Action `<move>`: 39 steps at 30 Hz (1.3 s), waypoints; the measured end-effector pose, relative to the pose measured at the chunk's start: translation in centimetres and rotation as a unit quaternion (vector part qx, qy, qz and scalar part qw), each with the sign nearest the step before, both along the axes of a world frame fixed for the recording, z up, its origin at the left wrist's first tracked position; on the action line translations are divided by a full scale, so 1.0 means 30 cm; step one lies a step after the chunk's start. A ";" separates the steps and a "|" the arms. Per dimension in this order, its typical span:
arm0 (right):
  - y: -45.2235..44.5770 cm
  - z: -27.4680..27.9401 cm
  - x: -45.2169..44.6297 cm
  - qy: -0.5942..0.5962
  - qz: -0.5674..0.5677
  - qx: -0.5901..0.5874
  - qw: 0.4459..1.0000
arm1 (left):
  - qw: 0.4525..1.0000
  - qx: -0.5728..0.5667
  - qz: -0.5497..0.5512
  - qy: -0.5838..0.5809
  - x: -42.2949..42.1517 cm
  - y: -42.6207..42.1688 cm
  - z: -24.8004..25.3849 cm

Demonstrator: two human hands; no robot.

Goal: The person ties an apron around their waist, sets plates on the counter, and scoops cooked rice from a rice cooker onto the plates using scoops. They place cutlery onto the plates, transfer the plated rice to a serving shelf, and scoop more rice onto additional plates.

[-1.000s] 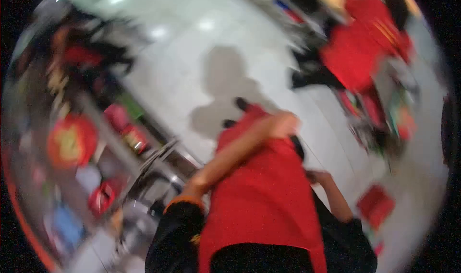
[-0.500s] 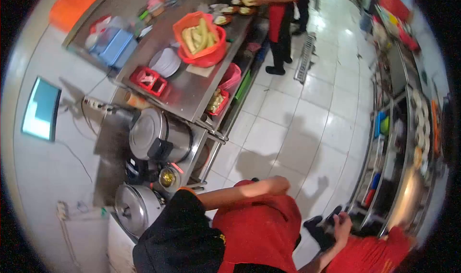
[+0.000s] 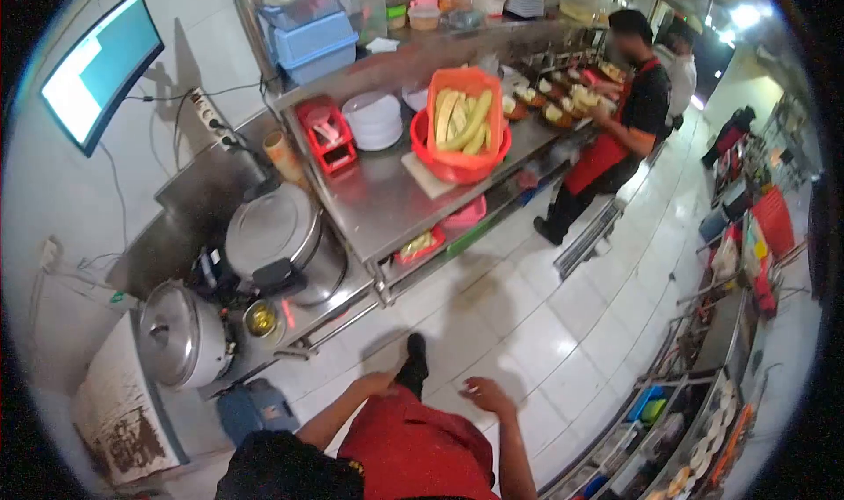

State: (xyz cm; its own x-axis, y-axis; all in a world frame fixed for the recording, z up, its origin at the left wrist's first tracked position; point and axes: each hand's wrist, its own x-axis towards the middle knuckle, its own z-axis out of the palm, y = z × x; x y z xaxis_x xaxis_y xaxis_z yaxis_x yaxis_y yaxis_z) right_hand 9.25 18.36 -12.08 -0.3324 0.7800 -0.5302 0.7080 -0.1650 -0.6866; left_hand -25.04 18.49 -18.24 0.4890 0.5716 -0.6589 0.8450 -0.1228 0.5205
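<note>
My left hand (image 3: 376, 384) is low in front of my body at the upper edge of my red apron (image 3: 413, 447). Its fingers look loosely stretched, with nothing visible in them. To the right, my right hand (image 3: 489, 395) hangs over the tiled floor, open, fingers apart and slightly bent. Neither hand touches kitchenware. Closest on the left is a steel counter with a glass jar of yellow contents (image 3: 262, 319), a large lidded steel pot (image 3: 286, 241) and another lidded pot (image 3: 180, 333).
A steel table (image 3: 378, 206) bears a red basin (image 3: 462, 168) of peeled, banana-like pieces, stacked white plates (image 3: 373, 122) and a red basket (image 3: 325, 135). A co-worker (image 3: 633, 113) handles food on plates beyond. Shelving (image 3: 633, 430) stands right; a floor drain grate (image 3: 589, 236) lies ahead.
My view has tilted up and turned. My left arm has come back from across my body, and my hands now hang apart. Someone in red at lower right has left view.
</note>
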 end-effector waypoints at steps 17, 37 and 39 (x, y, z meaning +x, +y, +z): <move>1.128 0.032 0.009 0.241 0.009 -0.037 0.970 | 0.857 0.243 0.323 -0.320 -0.021 1.178 0.199; 2.264 0.094 0.176 0.181 -0.228 0.267 0.919 | 0.770 0.142 0.549 -0.294 0.139 2.005 0.229; 2.319 0.106 0.244 0.175 -0.223 0.248 0.926 | 0.742 0.125 0.580 -0.312 0.210 1.988 0.228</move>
State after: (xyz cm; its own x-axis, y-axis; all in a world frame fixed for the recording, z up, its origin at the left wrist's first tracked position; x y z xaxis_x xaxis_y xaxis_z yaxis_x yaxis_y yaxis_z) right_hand 16.56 87.92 -8.91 -0.0023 1.0000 0.0087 0.3640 0.0090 -0.9314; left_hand -18.74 78.12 -11.41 -0.2630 0.9125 -0.3133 0.0605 0.3397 0.9386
